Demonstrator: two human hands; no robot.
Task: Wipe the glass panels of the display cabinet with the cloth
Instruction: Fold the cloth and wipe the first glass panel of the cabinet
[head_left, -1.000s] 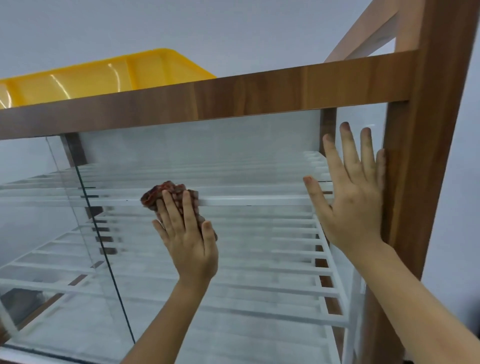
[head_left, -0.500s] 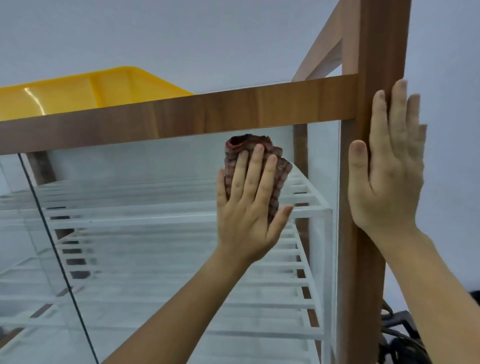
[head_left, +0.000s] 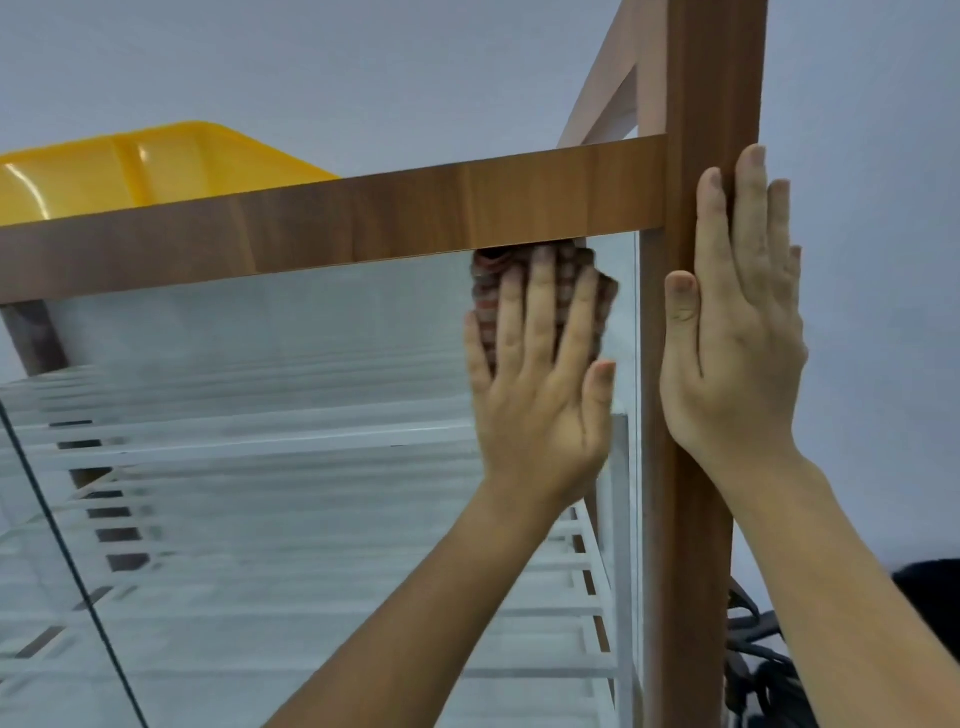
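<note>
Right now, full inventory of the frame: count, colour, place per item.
cloth: 1, red-brown checked, top right corner of the front glass, under the rail
glass panel: 1 front pane, clear, below the rail; a dark seam at far left
wooden rail: 1, brown, horizontal across the top
wooden post: 1, brown, upright at right
wire shelves: several, white, inside the cabinet
tray: 1, yellow, on top at left
cables: dark, lower right, count unclear
left hand: flat, pressing the cloth to the glass
right hand: flat against the post
</note>
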